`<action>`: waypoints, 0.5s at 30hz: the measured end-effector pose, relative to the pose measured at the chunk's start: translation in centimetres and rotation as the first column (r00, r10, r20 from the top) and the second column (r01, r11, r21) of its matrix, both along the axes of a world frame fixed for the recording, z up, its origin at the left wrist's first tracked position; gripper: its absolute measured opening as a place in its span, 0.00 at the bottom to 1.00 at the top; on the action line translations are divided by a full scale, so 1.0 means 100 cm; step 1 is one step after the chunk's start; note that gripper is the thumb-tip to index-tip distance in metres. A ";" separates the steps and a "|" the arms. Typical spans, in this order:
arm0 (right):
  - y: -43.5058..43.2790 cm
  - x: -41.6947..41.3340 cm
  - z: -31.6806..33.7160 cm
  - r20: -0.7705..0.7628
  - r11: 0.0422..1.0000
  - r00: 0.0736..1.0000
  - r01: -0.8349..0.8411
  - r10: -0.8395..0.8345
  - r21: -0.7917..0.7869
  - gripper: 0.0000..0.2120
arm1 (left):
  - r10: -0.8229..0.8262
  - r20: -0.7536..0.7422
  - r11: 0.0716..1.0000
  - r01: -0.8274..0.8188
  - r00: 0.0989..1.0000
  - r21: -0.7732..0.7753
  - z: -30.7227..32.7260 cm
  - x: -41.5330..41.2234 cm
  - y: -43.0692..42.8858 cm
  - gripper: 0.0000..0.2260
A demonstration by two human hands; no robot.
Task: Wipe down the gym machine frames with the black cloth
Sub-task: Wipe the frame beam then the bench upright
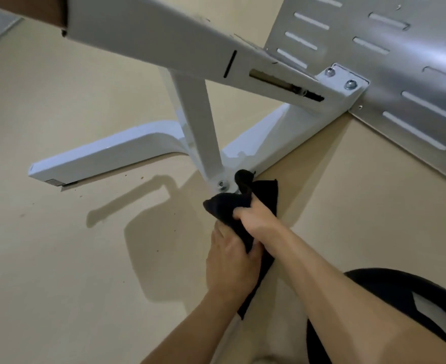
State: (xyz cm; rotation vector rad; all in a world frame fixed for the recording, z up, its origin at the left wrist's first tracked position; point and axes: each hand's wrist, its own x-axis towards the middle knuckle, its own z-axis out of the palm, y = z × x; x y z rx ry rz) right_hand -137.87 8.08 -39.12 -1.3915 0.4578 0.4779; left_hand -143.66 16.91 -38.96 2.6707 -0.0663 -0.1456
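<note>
A white gym machine frame (148,43) slopes from the upper left down to a bolted bracket at the right. A white strut (203,132) drops from it to a bolt (221,184) at the floor, where a white base bar (106,156) runs left. The black cloth (264,195) hangs just below that bolted joint. My right hand (258,219) grips the cloth's upper part close to the joint. My left hand (232,261) holds the lower part of the cloth beneath the right hand. A black knob (242,177) sits beside the bolt.
A perforated metal plate (390,74) fills the upper right, fixed to the frame by two bolts. The floor (58,258) is beige with small specks of dirt. A black round object (390,298) lies at the lower right beside my right forearm.
</note>
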 end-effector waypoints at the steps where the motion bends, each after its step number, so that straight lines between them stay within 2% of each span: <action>1: -0.001 0.002 -0.001 -0.001 0.999 0.999 0.039 -0.039 0.035 0.23 | -0.002 0.066 1.000 0.002 0.998 -0.004 -0.001 0.002 -0.005 0.26; 4: -0.004 -0.010 -0.008 -0.031 0.997 0.996 0.083 -0.083 0.009 0.16 | -0.129 0.152 0.990 0.117 0.980 0.083 -0.003 0.000 -0.004 0.25; 7: -0.010 -0.027 -0.017 -0.142 0.997 0.987 0.068 -0.073 -0.038 0.16 | -0.282 0.073 0.940 0.260 0.957 0.222 -0.006 0.008 -0.001 0.26; 9: -0.014 -0.035 -0.022 -0.257 0.994 0.961 0.112 -0.103 0.019 0.18 | -0.377 0.043 0.873 0.340 0.925 0.349 -0.004 0.019 -0.004 0.27; 11: -0.019 -0.034 -0.026 -0.299 0.981 0.945 0.171 -0.135 0.095 0.22 | -0.437 -0.011 0.788 0.388 0.899 0.478 -0.001 0.034 -0.012 0.29; 15: -0.024 -0.029 -0.027 -0.291 0.967 0.932 0.246 -0.217 0.065 0.16 | -0.472 -0.162 0.613 0.455 0.867 0.646 -0.005 0.053 -0.025 0.31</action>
